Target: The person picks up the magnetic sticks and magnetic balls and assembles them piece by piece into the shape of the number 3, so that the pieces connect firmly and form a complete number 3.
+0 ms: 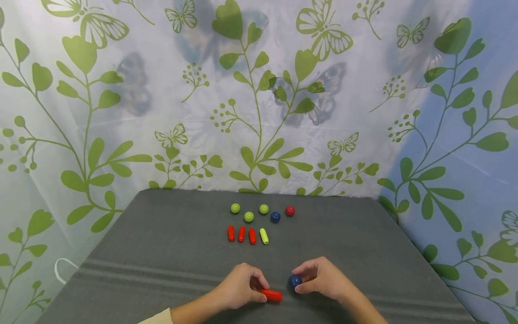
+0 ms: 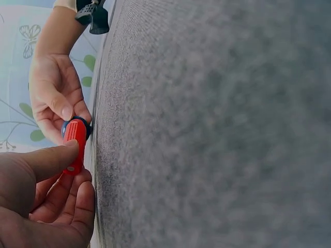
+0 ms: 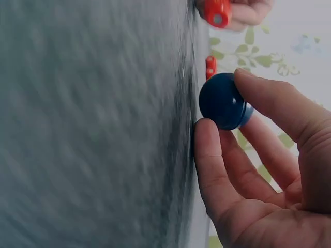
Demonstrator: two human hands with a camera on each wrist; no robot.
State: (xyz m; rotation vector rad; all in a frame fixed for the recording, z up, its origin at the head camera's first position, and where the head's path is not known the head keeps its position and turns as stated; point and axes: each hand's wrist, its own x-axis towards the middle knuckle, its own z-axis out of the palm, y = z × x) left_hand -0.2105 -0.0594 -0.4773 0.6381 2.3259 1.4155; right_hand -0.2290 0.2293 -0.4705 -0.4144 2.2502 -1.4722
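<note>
Near the front of the grey table, my left hand (image 1: 239,288) pinches a red rounded stick (image 1: 272,295) between thumb and fingers. The left wrist view shows the grooved side of this red stick (image 2: 76,142) under the thumb. To its right, my right hand (image 1: 325,280) holds a glossy blue ball (image 1: 295,281) by thumb and fingertips. In the right wrist view the blue ball (image 3: 222,102) sits close beside the table surface. A short gap separates the stick and the ball in the head view.
Farther back lie three red sticks (image 1: 241,234) and a yellow-green stick (image 1: 264,236) in a row. Behind them are three green balls (image 1: 248,217), a blue ball (image 1: 275,217) and a red ball (image 1: 290,210). A leaf-patterned curtain (image 1: 194,108) hangs beyond the grey table (image 1: 170,234).
</note>
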